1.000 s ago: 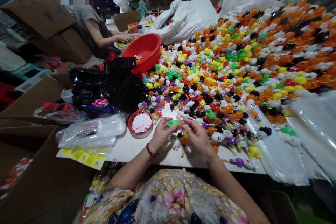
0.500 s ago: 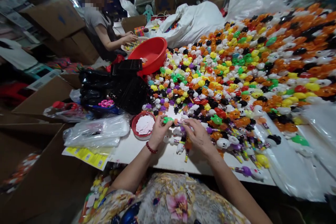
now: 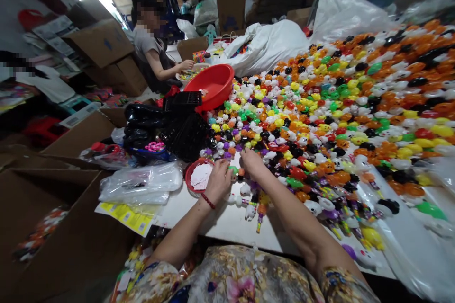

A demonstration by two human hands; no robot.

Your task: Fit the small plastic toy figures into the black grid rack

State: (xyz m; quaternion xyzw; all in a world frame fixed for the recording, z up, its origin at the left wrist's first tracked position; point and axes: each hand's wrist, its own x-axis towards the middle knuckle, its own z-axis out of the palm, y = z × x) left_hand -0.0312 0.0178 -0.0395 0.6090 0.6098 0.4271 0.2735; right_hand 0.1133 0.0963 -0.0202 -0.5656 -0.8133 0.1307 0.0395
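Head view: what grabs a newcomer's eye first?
First, the huge heap of small, many-coloured plastic toy heads covering the white table, orange thickest at far right. Next, the round red plastic basin at the heap's left edge, with a seated co-worker behind it. Nearest, the left hand pinches a small green plastic toy piece, while the right hand touches the heap's edge.

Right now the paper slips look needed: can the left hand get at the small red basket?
Probably yes: the left hand lies right beside the red basket, nothing between them, though it holds a green toy.
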